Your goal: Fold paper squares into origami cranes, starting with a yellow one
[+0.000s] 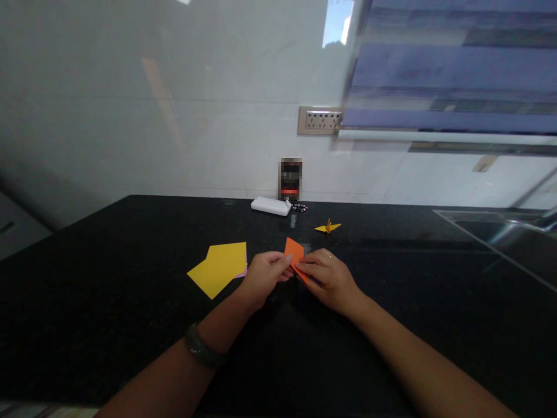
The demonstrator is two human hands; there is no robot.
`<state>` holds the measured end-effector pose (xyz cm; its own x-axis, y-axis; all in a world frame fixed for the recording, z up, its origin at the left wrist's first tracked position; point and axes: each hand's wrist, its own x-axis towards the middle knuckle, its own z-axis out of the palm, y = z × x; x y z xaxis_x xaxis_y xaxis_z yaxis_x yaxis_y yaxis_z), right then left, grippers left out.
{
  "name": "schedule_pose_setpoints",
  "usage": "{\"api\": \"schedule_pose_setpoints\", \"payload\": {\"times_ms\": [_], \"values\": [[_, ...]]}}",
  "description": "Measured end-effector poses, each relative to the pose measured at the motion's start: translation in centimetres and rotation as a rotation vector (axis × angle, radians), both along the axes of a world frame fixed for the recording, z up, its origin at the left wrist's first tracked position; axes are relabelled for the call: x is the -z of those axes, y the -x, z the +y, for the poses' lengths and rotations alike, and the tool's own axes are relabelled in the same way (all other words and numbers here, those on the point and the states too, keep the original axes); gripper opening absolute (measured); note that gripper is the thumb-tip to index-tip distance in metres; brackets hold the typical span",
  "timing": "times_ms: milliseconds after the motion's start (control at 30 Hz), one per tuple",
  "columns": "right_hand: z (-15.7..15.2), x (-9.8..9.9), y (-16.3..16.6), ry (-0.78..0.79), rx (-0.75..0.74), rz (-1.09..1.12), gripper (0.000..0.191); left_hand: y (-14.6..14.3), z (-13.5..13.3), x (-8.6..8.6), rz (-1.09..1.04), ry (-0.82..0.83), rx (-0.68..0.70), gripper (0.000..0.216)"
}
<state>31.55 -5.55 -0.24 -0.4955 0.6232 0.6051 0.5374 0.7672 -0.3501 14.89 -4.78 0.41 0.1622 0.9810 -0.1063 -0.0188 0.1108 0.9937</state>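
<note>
Loose paper: flat yellow sheets of paper (220, 267) lie overlapping on the glossy black countertop (108, 290), with a strip of pinkish-purple paper (242, 273) showing at their right edge.
Left hand: the bare left hand (265, 276), a dark band (203, 348) round its wrist, lies just beside those sheets; its thumb and fingers are clamped on the left side of the orange piece.
White case: a long white rounded case (270, 206) lies near the wall, beyond the hands, with a dark-and-pale beaded strand (300, 207) at its right end.
Orange paper: the small folded piece of orange paper (295, 249) is between the two hands, tilted, its top corner pointing away from the person.
Fold in hand: judging by the two-handed pinch, a fold is being shaped or lined up; the next move seems to call for matched edges, then a firm press along the crease.
Right hand: the bare right hand (327, 277) has its fingers together on the orange paper's lower right edge; its thumb is hidden, so I cannot tell how tightly it pinches.
Yellow bird: a small folded yellow paper bird (328, 227) stands beyond the right hand, well apart from the loose sheets.
</note>
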Motion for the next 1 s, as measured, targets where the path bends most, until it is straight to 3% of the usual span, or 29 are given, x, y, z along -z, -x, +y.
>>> {"api": "schedule_pose_setpoints", "payload": {"times_ms": [133,233,333,400,533,767,1000], "values": [[-0.5,-0.3,0.3,0.108,-0.068,0.113,0.028,0.2,0.2,0.2,0.013,-0.002,-0.031,0.017],[0.0,-0.1,0.2,0.265,0.064,0.44,0.026,0.2,0.3,0.4,0.037,-0.02,0.015,0.018],[0.9,0.3,0.2,0.471,0.237,0.69,0.04,0.0,0.3,0.7,0.11,-0.068,0.097,0.016],[1.3,0.5,0.2,0.636,0.19,0.734,0.044,0.0,0.2,0.9,0.151,-0.102,0.169,0.016],[1.2,0.5,0.5,0.791,0.12,0.667,0.021,0.1,0.2,1.1,0.163,-0.116,0.208,0.015],[0.6,0.5,0.4,0.573,0.184,0.536,0.011,0.2,0.2,1.0,0.061,-0.009,0.163,0.018],[0.5,-0.1,-0.6,0.117,-0.004,0.124,0.021,0.1,0.0,0.5,-0.108,0.107,0.156,0.013]]}}
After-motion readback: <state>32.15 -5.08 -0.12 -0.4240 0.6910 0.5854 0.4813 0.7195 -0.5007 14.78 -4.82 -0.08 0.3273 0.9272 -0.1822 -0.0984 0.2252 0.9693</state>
